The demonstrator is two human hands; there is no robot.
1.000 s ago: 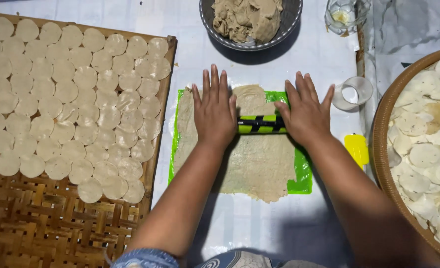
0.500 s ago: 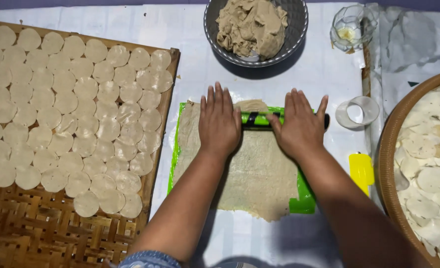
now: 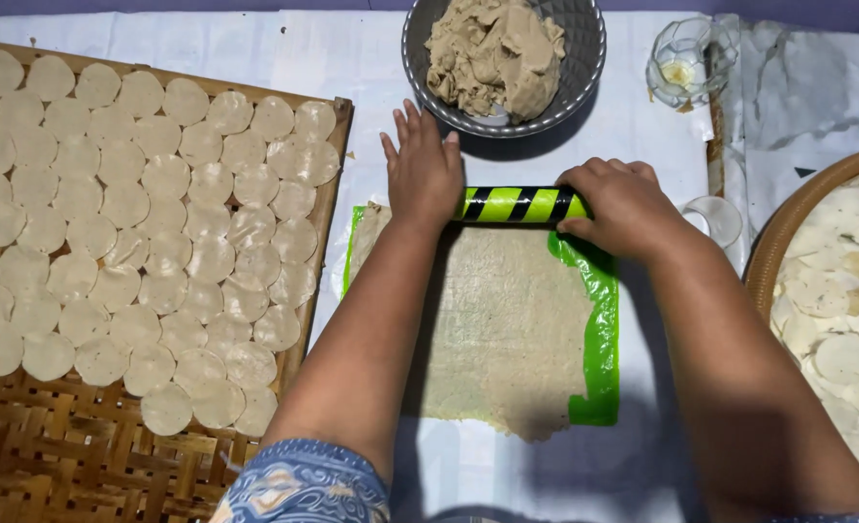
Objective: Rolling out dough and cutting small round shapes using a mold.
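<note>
While a thin sheet of pale dough (image 3: 507, 329) lay spread over a green plastic mat (image 3: 601, 320), a green-and-black striped rolling pin (image 3: 524, 204) was held at the sheet's far edge. The left hand (image 3: 423, 169) was laid flat on the pin's left end, fingers straight and pressed together, pointing away from the body. The right hand (image 3: 615, 205) was curled over the pin's right end, fingers bent around it. A grey bowl (image 3: 584, 58) of lumpy dough was seen just beyond the pin. A woven bamboo tray (image 3: 71, 465) covered with round dough discs (image 3: 149, 223) was placed to the left, and a round basket (image 3: 773, 247) of similar discs to the right.
</note>
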